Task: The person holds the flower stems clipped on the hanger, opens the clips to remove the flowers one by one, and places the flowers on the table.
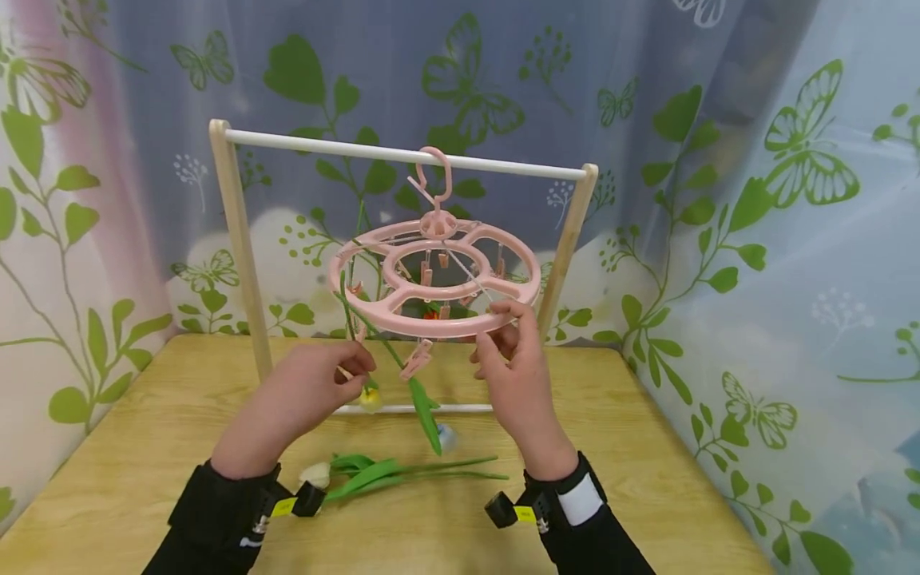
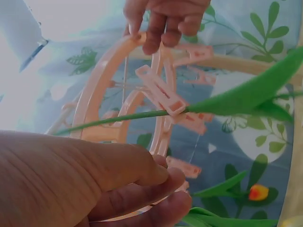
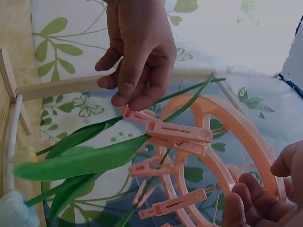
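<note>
A pink round clip hanger (image 1: 431,326) hangs by its hook from a white rod, small clothespins dangling below it. My right hand (image 1: 519,375) grips the hanger's rim at the near right, between thumb and fingers. My left hand (image 1: 305,391) is beside the near left rim, fingers loosely bent, with nothing visible between them. Close to those fingers, a clothespin (image 3: 180,132) holds an artificial tulip by its green stem (image 2: 128,116). This tulip hangs flower-down; its pale blue bloom (image 1: 446,437) is blurred in the head view. A yellow tulip (image 1: 370,398) hangs just past my left hand.
Tulips with a cream bloom (image 1: 316,475) and green stems lie on the wooden table (image 1: 611,495) between my forearms. The rack has wooden side posts (image 1: 240,247) and a white top rod (image 1: 323,146). An orange-red tulip (image 2: 258,192) hangs at the far side. Patterned curtains stand behind.
</note>
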A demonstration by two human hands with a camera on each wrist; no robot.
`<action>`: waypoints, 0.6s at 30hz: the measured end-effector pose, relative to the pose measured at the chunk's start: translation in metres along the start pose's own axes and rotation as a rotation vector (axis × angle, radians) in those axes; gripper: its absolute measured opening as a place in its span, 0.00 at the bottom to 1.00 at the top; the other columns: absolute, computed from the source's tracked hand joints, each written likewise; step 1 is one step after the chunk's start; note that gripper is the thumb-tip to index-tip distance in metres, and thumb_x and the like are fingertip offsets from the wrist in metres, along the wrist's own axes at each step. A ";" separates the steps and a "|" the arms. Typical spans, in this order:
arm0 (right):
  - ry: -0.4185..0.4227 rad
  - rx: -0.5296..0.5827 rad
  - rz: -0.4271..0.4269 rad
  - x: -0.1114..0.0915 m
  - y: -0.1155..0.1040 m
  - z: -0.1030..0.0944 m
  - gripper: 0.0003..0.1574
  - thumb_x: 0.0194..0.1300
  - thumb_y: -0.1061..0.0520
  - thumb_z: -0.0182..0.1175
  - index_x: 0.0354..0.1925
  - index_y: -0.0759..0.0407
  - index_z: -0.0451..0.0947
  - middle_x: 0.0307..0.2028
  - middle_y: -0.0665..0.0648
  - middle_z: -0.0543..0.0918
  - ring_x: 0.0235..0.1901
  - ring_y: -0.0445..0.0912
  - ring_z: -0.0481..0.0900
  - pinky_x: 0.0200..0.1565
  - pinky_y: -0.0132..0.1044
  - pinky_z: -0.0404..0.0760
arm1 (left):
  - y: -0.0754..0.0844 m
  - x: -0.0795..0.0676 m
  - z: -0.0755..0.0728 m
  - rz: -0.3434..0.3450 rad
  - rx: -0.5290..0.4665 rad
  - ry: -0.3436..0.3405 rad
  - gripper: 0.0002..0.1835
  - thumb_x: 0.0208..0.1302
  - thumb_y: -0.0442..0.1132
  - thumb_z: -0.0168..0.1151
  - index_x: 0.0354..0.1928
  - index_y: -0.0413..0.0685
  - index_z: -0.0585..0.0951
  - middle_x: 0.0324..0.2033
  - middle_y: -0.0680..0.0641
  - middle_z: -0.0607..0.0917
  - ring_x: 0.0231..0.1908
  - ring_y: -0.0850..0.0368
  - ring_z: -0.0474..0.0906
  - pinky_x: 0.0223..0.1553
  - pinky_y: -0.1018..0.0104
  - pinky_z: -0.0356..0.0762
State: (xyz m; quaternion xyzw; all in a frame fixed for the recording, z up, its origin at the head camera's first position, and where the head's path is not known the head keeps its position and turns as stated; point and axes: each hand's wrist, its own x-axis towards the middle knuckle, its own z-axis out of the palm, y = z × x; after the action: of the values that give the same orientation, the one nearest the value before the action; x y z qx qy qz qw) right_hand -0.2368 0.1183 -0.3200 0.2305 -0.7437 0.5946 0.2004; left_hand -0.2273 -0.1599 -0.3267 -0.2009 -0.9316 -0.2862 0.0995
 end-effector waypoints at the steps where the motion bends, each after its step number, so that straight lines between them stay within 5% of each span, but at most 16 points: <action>1: 0.008 0.010 0.007 0.002 0.002 -0.001 0.23 0.82 0.59 0.54 0.70 0.52 0.63 0.46 0.64 0.84 0.35 0.54 0.80 0.34 0.41 0.85 | 0.002 0.000 0.001 0.003 -0.003 -0.008 0.08 0.73 0.35 0.64 0.49 0.52 0.87 0.43 0.51 0.89 0.41 0.54 0.87 0.42 0.58 0.85; 6: 0.014 0.040 0.038 0.007 0.012 -0.003 0.23 0.83 0.57 0.53 0.70 0.46 0.63 0.44 0.65 0.83 0.35 0.54 0.80 0.34 0.42 0.85 | 0.010 0.000 0.012 -0.010 -0.045 -0.065 0.09 0.73 0.36 0.64 0.52 0.52 0.86 0.42 0.52 0.89 0.34 0.61 0.85 0.33 0.62 0.81; 10: 0.034 0.015 0.047 0.010 0.019 -0.003 0.24 0.83 0.56 0.53 0.72 0.48 0.64 0.42 0.64 0.82 0.34 0.54 0.79 0.34 0.44 0.84 | 0.017 0.002 0.021 -0.082 -0.083 -0.124 0.15 0.75 0.38 0.63 0.60 0.50 0.81 0.45 0.49 0.89 0.26 0.64 0.82 0.29 0.63 0.78; 14: 0.066 -0.002 0.053 0.015 0.025 -0.005 0.23 0.84 0.53 0.52 0.72 0.43 0.65 0.42 0.65 0.81 0.35 0.56 0.79 0.34 0.43 0.83 | 0.020 0.007 0.032 -0.136 -0.088 -0.145 0.24 0.75 0.41 0.66 0.69 0.50 0.74 0.56 0.45 0.86 0.26 0.65 0.82 0.31 0.63 0.79; 18: 0.110 0.035 0.042 0.021 0.034 -0.009 0.20 0.84 0.51 0.52 0.68 0.42 0.66 0.42 0.66 0.81 0.36 0.61 0.79 0.33 0.41 0.83 | 0.024 0.012 0.049 -0.106 -0.097 -0.127 0.35 0.72 0.43 0.70 0.76 0.50 0.68 0.62 0.42 0.82 0.30 0.60 0.85 0.36 0.60 0.81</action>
State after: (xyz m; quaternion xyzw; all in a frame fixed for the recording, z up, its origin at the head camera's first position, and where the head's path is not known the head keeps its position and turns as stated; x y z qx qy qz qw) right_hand -0.2734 0.1309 -0.3331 0.1854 -0.7259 0.6232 0.2242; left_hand -0.2309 -0.1096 -0.3513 -0.1737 -0.9303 -0.3226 0.0150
